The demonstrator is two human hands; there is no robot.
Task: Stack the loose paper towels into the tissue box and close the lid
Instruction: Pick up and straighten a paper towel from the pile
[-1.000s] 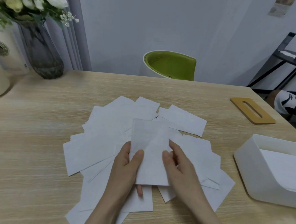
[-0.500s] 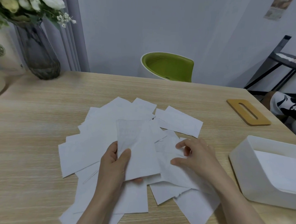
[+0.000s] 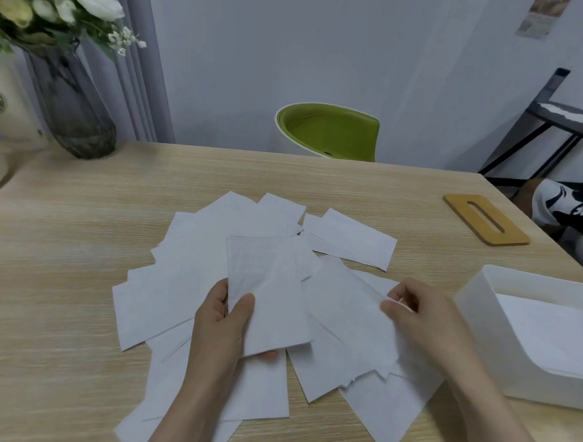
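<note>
While the loose paper towels [image 3: 192, 283] lie fanned and overlapping across the middle of the wooden counter [image 3: 46, 241], the left hand [image 3: 222, 332] holds one towel sheet [image 3: 269, 297] lifted above the pile. The thumb lies on the sheet's upper face near its lower left edge, and a fingertip shows beneath the sheet's bottom edge, so the fingers are closed on it in a pinch. The sheet stands with its long side running away from the person, tilted slightly.

The right hand [image 3: 420, 315] sits at the right margin of the pile, just beside the tissue box [image 3: 498, 367]. Its thumb and curled fingers meet at the edge of a second sheet [image 3: 349, 318] that lies slanted over lower towels; the fingers grip that edge, though blur makes the exact contact hard to read.

The tissue box is white, open-topped, and rests on the counter at the right, near the person's right forearm. White sheets already lie flat inside it. The lid [image 3: 486, 219], a tan board with a long slot, lies flat on the counter farther back, well apart from the box.

At the far left corner stands a dark glass vase [image 3: 76, 111] with white flowers. A green chair [image 3: 328, 131] is behind the counter's far edge.
</note>
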